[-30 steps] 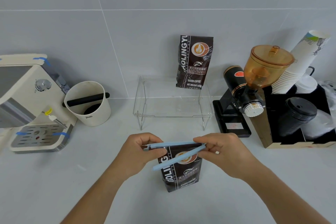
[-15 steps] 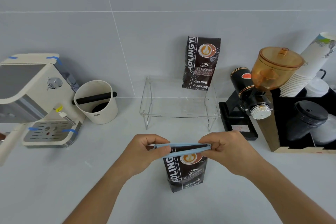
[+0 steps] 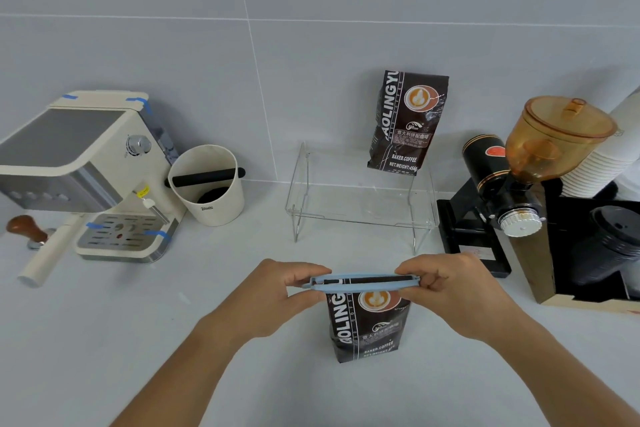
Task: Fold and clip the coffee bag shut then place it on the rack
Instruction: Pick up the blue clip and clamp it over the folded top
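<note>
A dark brown coffee bag [image 3: 367, 326] stands upright on the counter in front of me. A long light-blue clip [image 3: 363, 282] lies across its folded top, its two bars pressed together. My left hand [image 3: 273, 298] pinches the clip's left end and my right hand [image 3: 453, 291] pinches its right end. Behind the bag stands a clear acrylic rack [image 3: 360, 204]. A second, identical coffee bag [image 3: 408, 121] stands on the rack's back right, leaning on the wall.
An espresso machine [image 3: 86, 177] with a tamper [image 3: 26, 227] beside it stands at the left, next to a white knock box [image 3: 211, 184]. A coffee grinder [image 3: 519, 177] and a black cup holder with stacked cups [image 3: 595, 218] fill the right.
The clip's lower bar has swung up from an open V and closed flat against the upper bar over the bag's top. Both hands stayed on the clip's ends.
</note>
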